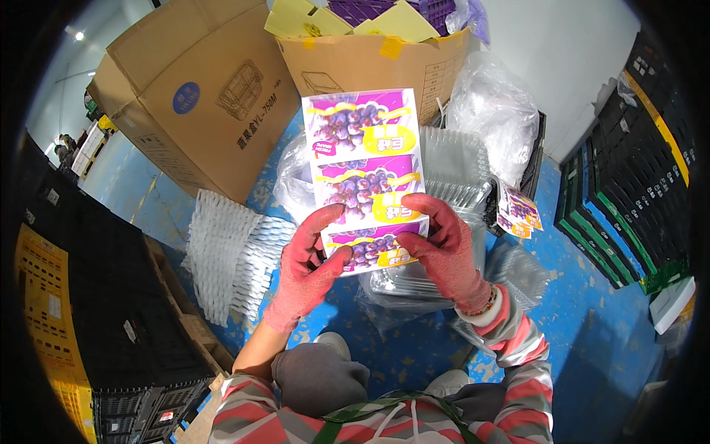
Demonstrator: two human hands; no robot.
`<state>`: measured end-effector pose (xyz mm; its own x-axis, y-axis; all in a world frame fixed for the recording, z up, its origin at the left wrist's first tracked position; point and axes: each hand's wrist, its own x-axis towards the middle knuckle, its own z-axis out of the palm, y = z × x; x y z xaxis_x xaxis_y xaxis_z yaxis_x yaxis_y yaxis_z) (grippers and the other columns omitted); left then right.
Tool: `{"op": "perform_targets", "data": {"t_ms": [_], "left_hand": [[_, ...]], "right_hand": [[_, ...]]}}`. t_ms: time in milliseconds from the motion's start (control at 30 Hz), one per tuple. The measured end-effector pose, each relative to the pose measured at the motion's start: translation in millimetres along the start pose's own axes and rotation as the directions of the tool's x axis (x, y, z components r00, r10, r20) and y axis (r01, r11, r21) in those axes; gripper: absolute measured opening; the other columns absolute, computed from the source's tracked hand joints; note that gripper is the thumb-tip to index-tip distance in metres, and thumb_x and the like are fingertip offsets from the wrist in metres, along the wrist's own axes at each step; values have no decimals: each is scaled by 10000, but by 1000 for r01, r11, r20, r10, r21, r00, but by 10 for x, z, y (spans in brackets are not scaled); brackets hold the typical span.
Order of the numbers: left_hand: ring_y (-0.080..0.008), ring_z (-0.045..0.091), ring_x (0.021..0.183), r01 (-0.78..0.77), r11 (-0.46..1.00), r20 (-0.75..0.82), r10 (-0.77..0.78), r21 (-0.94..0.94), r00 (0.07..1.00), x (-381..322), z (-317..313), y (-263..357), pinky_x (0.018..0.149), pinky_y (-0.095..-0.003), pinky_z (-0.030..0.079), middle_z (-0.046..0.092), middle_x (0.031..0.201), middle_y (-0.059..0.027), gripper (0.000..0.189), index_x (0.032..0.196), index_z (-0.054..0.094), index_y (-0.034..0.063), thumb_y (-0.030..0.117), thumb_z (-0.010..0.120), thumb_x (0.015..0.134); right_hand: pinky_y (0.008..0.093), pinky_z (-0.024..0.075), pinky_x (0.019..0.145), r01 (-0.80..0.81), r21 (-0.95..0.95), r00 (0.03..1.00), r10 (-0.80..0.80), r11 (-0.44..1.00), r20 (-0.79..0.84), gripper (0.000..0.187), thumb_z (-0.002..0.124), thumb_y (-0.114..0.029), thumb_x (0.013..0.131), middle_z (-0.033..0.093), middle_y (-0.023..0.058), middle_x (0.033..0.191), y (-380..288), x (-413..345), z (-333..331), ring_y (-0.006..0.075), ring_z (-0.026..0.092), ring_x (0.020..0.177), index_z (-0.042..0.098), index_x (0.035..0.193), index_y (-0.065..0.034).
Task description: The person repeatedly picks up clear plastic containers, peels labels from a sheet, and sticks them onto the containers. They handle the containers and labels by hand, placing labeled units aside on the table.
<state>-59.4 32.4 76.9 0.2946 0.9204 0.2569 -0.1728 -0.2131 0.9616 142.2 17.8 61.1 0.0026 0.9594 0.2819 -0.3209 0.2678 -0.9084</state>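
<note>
Both my hands wear red work gloves and hold a sheet of grape labels (pixel 363 180) up in front of me. The sheet shows several purple panels with printed grapes and yellow writing, and its lower part bends. My left hand (pixel 310 261) pinches the lower left edge, thumb on the printed face. My right hand (pixel 446 250) grips the lower right edge, with thumb and forefinger on the front. Behind the sheet stand stacks of clear plastic clamshell boxes (pixel 455 161), partly hidden. Some lie in a plastic bag (pixel 383 311) nearer my feet.
Large cardboard cartons (pixel 205 94) stand ahead, the one behind the sheet (pixel 366 61) holding yellow sheets and a purple crate (pixel 432 14). White foam netting (pixel 227 255) lies left. More grape labels (pixel 518 208) hang at a black crate's edge (pixel 535 150). Stacked crates flank both sides (pixel 638 194).
</note>
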Motion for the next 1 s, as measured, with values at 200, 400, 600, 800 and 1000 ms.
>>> {"op": "perform_targets", "data": {"t_ms": [200, 400, 600, 800, 1000], "left_hand": [[-9, 471, 678, -24, 996, -60, 30, 92, 998, -10, -7, 14, 557, -165, 363, 566, 944, 21, 471, 1290, 475, 44, -67, 583, 845], [-31, 455, 692, 63, 925, -35, -54, 374, 998, -104, -35, 84, 588, -179, 360, 578, 904, -17, 492, 1308, 412, 32, -87, 554, 852], [-78, 474, 570, 39, 922, -19, -34, 386, 999, -102, 86, 70, 565, -242, 416, 533, 681, -53, 509, 1312, 437, 71, -19, 559, 826], [-117, 465, 522, 26, 905, 83, -67, 425, 994, -154, 73, 77, 515, -270, 396, 539, 695, -85, 577, 1359, 383, 65, -48, 529, 812], [-118, 421, 506, -74, 907, 110, 31, 414, 993, -152, 40, -5, 492, -274, 369, 481, 658, -70, 593, 1375, 367, 45, -63, 505, 808]], "right_hand": [[257, 478, 828, -119, -256, 990, 136, 959, 48, 316, 633, 46, 837, 629, 44, 1051, 2, 2, -82, 131, 577, 973, 582, 1143, -11], [369, 463, 800, 309, -865, 944, -13, 395, 331, 331, 691, -101, 748, 591, 75, 1000, -22, 95, -183, 277, 567, 932, 616, 1070, -85], [385, 407, 894, 573, -789, 812, -285, 221, 510, 297, 669, -174, 766, 565, 44, 1077, -77, 94, 102, 233, 526, 1020, 611, 1053, -124], [375, 460, 772, 640, -748, 751, -350, 175, 560, 263, 644, -123, 727, 603, 69, 986, -141, 50, 249, 247, 576, 902, 638, 985, -71], [376, 450, 760, 608, -756, 783, -342, 244, 520, 228, 637, -148, 752, 582, 47, 979, -135, 35, 262, 233, 564, 914, 623, 976, -108]]}}
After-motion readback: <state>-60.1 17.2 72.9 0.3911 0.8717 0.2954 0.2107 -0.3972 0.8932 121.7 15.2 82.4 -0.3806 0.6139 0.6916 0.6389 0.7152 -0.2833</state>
